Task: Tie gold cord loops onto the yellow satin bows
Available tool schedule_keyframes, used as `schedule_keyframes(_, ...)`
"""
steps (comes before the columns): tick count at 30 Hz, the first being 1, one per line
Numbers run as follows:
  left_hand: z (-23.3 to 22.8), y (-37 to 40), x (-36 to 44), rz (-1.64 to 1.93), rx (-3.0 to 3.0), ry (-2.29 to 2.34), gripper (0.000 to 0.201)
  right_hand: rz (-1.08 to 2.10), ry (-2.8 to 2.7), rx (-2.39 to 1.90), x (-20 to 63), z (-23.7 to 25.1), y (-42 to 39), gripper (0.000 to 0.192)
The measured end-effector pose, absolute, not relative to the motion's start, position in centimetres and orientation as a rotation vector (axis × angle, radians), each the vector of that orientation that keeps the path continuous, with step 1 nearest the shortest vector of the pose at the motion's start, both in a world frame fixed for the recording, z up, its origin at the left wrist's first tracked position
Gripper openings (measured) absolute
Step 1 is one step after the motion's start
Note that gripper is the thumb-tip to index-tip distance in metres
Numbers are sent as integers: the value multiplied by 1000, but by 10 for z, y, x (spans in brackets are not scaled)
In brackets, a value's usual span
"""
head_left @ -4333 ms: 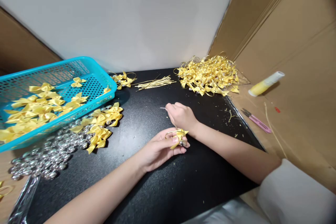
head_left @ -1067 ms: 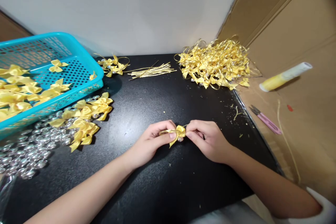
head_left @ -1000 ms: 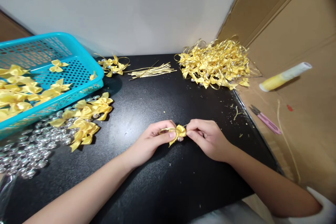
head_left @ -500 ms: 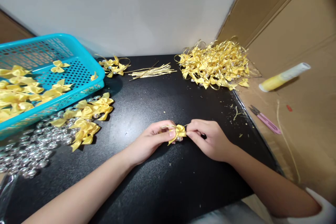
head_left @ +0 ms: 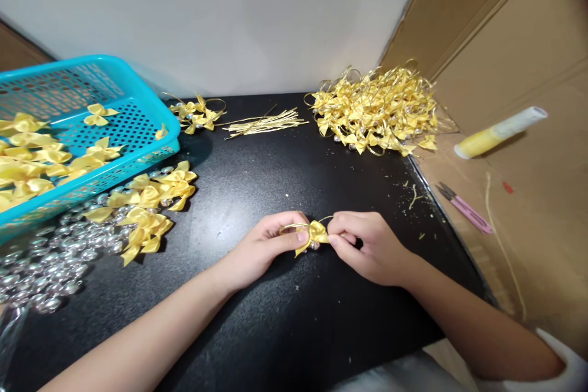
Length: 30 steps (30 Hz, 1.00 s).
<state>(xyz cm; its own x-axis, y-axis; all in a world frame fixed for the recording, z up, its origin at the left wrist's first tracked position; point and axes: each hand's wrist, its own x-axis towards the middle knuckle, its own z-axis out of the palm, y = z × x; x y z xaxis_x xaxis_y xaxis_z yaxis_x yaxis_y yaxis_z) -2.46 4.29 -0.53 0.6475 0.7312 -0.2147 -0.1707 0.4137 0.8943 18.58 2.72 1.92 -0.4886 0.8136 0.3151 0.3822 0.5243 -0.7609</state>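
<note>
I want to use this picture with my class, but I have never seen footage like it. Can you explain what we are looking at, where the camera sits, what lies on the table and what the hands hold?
There is no machine here: a person works with two bare hands, filmed by a camera worn on the head, looking forward and down. The left hand and right hand pinch one small yellow bow with a thin gold loop between them, above a black table. On the left stands a blue basket of bows, with loose bows and silver beads in front. At the back lie gold strands and a big heap of finished bows. On the right lie pink snips and a tube.
</note>
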Motion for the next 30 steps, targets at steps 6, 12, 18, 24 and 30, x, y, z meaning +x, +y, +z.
schedule_keyframes(6, -5, 44, -25, 603, 968, 662, 24, 867, -2137, -932, 186, 21, 28, 19)
schedule_keyframes(12, -4, 45, -24, 576, 965, 678, 20, 903, -2143, -916, 187, 20, 29, 19)
schedule_keyframes(18, -4, 45, -24, 565, 957, 715, 21, 906, -2089, -942, 185, 15, 27, 18)
schedule_keyframes(24, -2, 44, -22, 596, 859, 683, 19, 921, -2088, -938, 184, 16, 28, 17)
schedule_keyframes(30, 0, 46, -20, 590, 827, 681, 19, 915, -2170, -882, 187, 18, 30, 17)
